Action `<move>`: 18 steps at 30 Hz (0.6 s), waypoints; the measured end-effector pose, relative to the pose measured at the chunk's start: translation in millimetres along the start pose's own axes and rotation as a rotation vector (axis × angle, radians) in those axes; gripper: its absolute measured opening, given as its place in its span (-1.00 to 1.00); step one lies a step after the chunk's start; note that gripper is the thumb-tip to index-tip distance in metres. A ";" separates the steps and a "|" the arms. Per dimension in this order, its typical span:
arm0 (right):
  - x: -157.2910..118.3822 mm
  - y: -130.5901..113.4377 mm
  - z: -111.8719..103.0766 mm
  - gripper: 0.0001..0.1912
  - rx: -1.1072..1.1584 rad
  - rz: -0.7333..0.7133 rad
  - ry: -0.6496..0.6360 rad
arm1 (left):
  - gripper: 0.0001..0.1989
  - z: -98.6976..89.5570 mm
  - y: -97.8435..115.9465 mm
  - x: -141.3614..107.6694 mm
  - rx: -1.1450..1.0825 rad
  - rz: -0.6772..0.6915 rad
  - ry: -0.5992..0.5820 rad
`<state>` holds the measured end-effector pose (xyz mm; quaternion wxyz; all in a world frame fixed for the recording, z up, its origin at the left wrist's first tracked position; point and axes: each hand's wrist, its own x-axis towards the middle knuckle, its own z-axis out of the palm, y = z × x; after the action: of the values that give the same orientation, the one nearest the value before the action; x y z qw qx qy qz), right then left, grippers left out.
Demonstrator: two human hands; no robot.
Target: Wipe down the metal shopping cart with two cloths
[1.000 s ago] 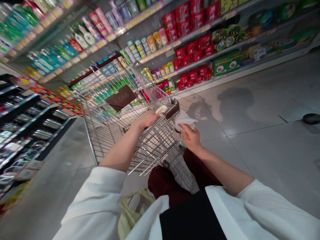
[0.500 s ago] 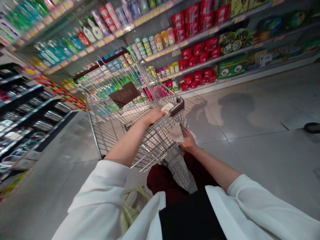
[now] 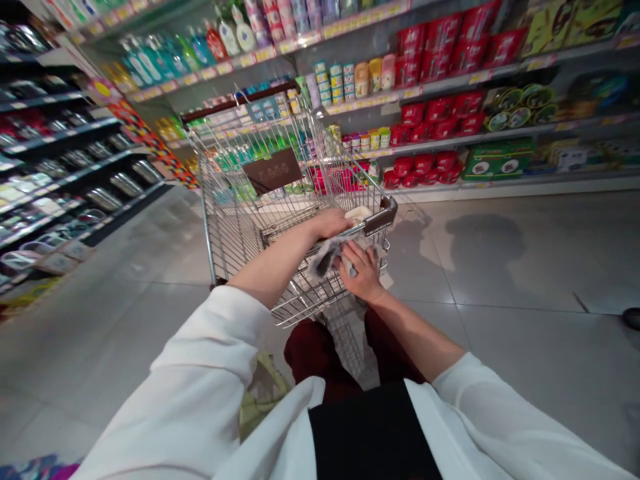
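Note:
A metal shopping cart (image 3: pixel 225 233) stands tilted across the view in front of me, with a brown sign (image 3: pixel 273 172) inside and a brown handle corner (image 3: pixel 381 215). My left hand (image 3: pixel 333 223) is closed over the cart's near top rail, its fingertips hidden. Just past its knuckles lies a cream, soft-looking thing (image 3: pixel 358 213) that I cannot name. Lower and to the right, my right hand (image 3: pixel 363 272) presses a crumpled grey cloth (image 3: pixel 325 257) against the wire side below the rail, fingers spread over it.
Shelves of bottles (image 3: pixel 155 60), tubs and red containers (image 3: pixel 425 167) run along the back. A rack of metal kitchenware (image 3: pixel 110 190) stands at left. Grey floor tiles (image 3: pixel 525 267) lie to the right. A pale yellow-green item (image 3: pixel 255 407) shows beneath my left sleeve.
My right hand has moved up and left along the cart's side with the cloth, which now bunches beneath the rail. The left hand stays at the rail. The view has shifted.

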<state>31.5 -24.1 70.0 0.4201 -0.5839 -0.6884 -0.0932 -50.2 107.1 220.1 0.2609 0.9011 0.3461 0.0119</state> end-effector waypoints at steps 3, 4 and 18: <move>-19.7 16.2 21.2 -0.72 0.029 -0.010 -0.069 | -0.50 0.7 1.7 -1.6 0.091 -0.013 -0.003; -26.7 22.1 25.5 -0.73 0.029 -0.030 -0.083 | -0.49 0.7 2.2 -1.8 0.122 -0.007 -0.009; -8.3 -4.6 -20.5 -0.81 -0.028 -0.252 0.266 | -0.48 -2.3 8.3 -5.8 0.216 0.003 -0.058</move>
<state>36.8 -44.2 78.9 0.4842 -0.4814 -0.6931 -0.2311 -49.9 99.3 226.9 0.1722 0.9245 0.3362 -0.0508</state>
